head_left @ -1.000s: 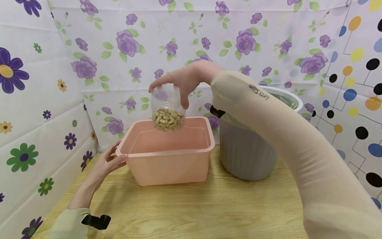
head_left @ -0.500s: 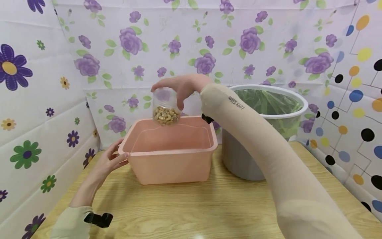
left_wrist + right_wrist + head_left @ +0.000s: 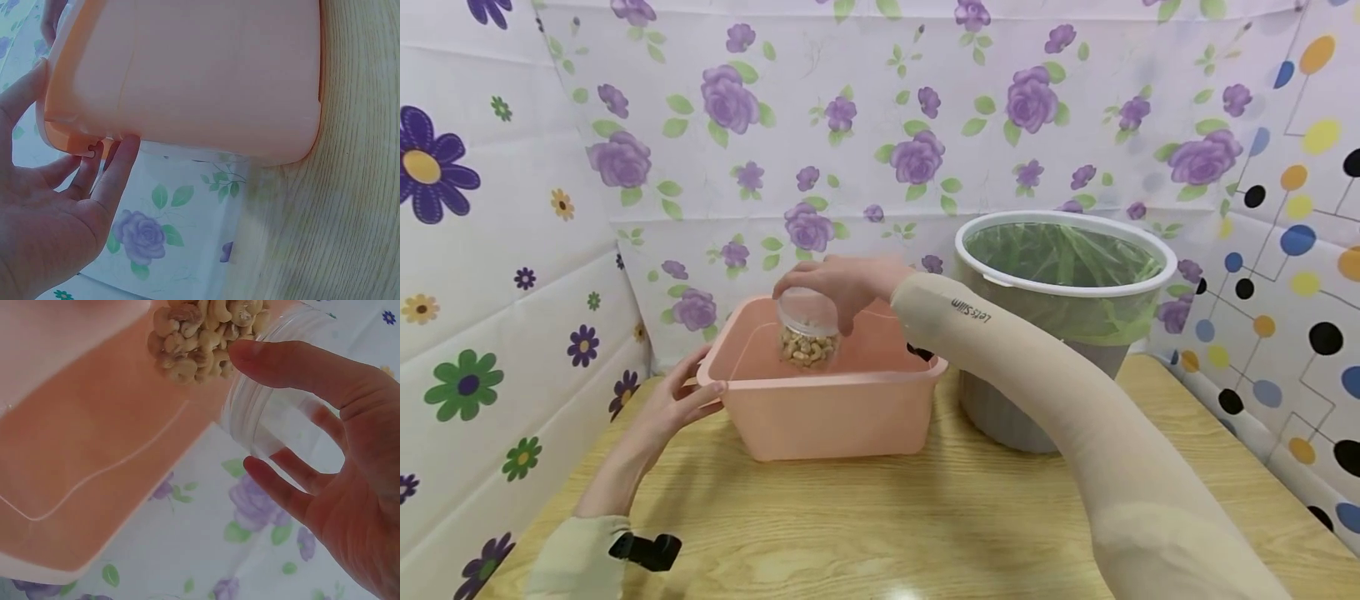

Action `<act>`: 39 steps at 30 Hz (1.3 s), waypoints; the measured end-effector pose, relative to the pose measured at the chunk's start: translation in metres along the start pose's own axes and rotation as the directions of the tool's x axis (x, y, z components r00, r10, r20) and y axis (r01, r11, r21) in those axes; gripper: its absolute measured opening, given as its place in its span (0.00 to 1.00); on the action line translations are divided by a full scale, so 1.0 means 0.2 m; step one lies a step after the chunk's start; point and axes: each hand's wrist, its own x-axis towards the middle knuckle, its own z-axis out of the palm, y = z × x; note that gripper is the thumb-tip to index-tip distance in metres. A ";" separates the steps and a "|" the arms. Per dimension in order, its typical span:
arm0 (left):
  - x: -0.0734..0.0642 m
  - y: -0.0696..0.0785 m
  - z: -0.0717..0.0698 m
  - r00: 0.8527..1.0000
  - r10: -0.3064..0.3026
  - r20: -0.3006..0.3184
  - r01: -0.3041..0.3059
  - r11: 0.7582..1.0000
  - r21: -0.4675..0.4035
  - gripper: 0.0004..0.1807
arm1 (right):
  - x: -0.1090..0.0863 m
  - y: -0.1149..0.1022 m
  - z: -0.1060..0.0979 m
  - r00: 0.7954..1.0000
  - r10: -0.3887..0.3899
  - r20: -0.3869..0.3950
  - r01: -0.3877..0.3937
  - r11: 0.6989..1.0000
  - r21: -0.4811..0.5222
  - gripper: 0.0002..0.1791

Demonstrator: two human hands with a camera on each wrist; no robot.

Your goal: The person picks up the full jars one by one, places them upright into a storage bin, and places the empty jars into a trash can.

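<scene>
A clear plastic jar (image 3: 805, 310) with cashews (image 3: 807, 348) in its lower part is held from above by my right hand (image 3: 848, 282). Thumb and fingers spread around the jar's upper part, as the right wrist view shows. Its bottom is lowered into the mouth of a pink plastic tub (image 3: 831, 421). At the tub's left end, my left hand (image 3: 672, 408) holds the rim. In the left wrist view, the thumb lies along the rim (image 3: 42, 106) and the fingertips reach beneath it. The tub's floor is hidden behind its front wall.
A grey bin (image 3: 1000, 408) with a white rim and green liner (image 3: 1112, 250) stands right of the tub, partly behind my right sleeve. Both stand on a wood-grain table (image 3: 820, 525). Flowered sheets (image 3: 880, 100) hang behind and at the left; a dotted one is at the right.
My right hand has lowered the jar from above the tub into its mouth. The right forearm has dropped, showing more of the grey bin. My left hand stays on the rim.
</scene>
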 end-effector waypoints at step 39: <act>-0.01 0.01 0.01 1.000 -0.029 0.002 0.029 1.000 0.009 0.42 | -0.04 0.01 0.08 0.975 0.085 0.208 -0.073 0.995 -0.063 0.69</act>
